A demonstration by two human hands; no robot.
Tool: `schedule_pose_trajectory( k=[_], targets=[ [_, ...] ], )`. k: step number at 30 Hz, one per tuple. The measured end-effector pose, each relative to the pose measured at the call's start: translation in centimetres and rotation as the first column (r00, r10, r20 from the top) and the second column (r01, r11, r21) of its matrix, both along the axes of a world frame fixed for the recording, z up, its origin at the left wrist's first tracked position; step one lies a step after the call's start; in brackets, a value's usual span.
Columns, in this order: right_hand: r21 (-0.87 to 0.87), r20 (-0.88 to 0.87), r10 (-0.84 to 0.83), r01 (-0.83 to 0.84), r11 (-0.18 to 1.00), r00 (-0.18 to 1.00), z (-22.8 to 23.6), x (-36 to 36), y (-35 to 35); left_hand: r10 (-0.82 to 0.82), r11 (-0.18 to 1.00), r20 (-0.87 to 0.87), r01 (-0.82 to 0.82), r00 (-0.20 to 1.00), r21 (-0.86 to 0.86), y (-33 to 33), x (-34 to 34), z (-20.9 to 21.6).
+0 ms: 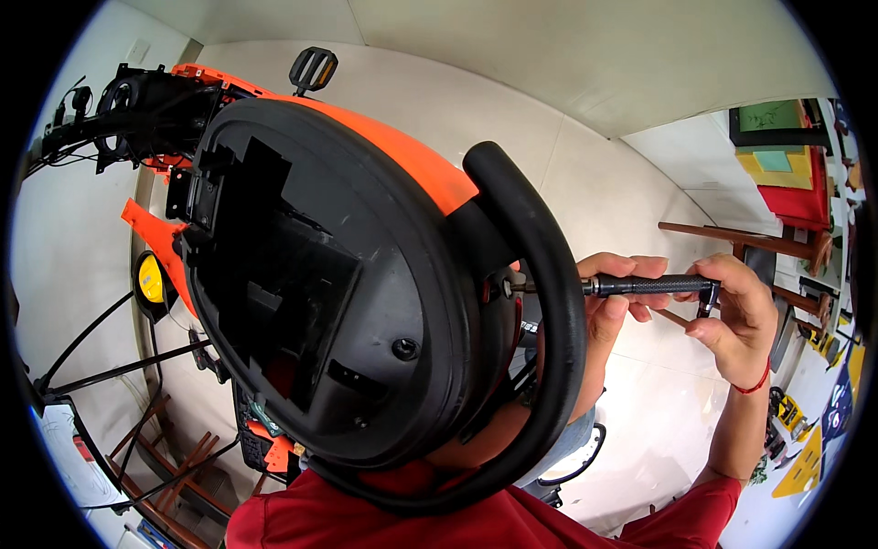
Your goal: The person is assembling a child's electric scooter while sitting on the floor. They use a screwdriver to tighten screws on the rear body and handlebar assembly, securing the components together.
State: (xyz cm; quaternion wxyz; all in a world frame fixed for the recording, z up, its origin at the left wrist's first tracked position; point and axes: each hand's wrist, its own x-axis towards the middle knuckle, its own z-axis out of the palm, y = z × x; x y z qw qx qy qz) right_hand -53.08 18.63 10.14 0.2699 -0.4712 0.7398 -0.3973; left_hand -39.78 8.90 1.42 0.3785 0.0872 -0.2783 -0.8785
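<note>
Both hands are on a black socket wrench (651, 285) with a knurled handle and a bent end. My left hand (611, 297) closes around the handle just right of the curved black grab rail (560, 320), its forearm passing beneath the rail. At the bent end, my right hand (739, 316) grips between thumb and fingers. The wrench runs level to the left, passing behind the rail. Its far end appears to meet a metal bolt (507, 287) at the scooter's tail; the exact contact is too small to make out.
The scooter's open black storage tub (393, 274) fills the middle, bordered by an orange side panel (402, 151). A pedal (313, 70) sticks out at the far side. Wooden furniture (786, 242) and red and yellow boxes (794, 188) stand at right. A dark handlebar assembly (137, 114) lies far left.
</note>
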Motion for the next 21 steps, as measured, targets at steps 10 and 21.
schedule_pose_trajectory(
  k=[10,21],
  targets=[
    [0.214,-0.058,-0.448,0.450,0.867,0.892,-0.9,1.5,-3.4,-0.010,1.000,-0.061,0.012,0.998,0.029,0.2,-0.1,-0.5],
    [-0.057,0.031,-0.115,0.116,0.992,0.993,-0.2,0.3,-0.2,-0.027,0.993,-0.056,0.033,0.998,0.114,0.6,0.1,0.1]
  ],
)
